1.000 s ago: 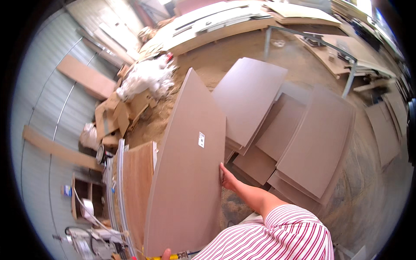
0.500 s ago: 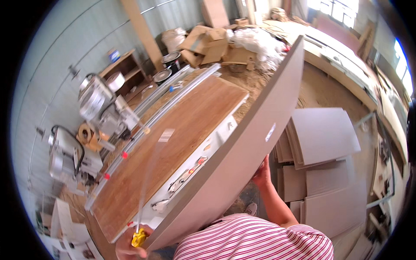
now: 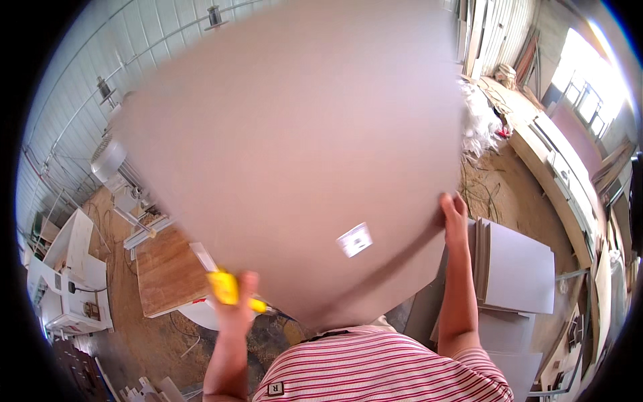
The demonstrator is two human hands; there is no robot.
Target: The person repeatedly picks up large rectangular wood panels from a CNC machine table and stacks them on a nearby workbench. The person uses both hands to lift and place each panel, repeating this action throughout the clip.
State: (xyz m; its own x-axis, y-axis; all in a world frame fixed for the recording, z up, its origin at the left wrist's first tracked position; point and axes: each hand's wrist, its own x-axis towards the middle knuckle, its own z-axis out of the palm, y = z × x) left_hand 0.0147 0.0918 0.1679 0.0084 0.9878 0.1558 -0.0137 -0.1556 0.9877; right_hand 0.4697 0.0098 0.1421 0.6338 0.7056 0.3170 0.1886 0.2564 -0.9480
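Observation:
A large flat grey-beige panel [image 3: 301, 154] rises in front of me and fills the middle of the view, its lower edge close to my striped shirt. A small white label [image 3: 354, 240] is stuck on its lower face. At the panel's right edge, my right hand [image 3: 455, 218] grips it, thumb on the near face. My left hand [image 3: 234, 301], slightly blurred, is closed around a yellow tape measure [image 3: 224, 287] beside the panel's lower left edge. A short pale strip of blade shows above the tape measure's case. Whether the left hand also touches the panel is unclear.
Behind the panel at left lies a brown wooden board [image 3: 171, 268], with a motorised machine [image 3: 110, 161] past it. Grey panels [image 3: 516, 268] are stacked at right. A long bench [image 3: 549, 171] curves along the right side, near white plastic sheeting [image 3: 477, 120]. A white cabinet [image 3: 74, 288] stands far left.
The panel has turned from nearly edge-on to face me broadly and now hides much of the board. My left hand moved up with the tape measure; its long blade now shows only a short strip.

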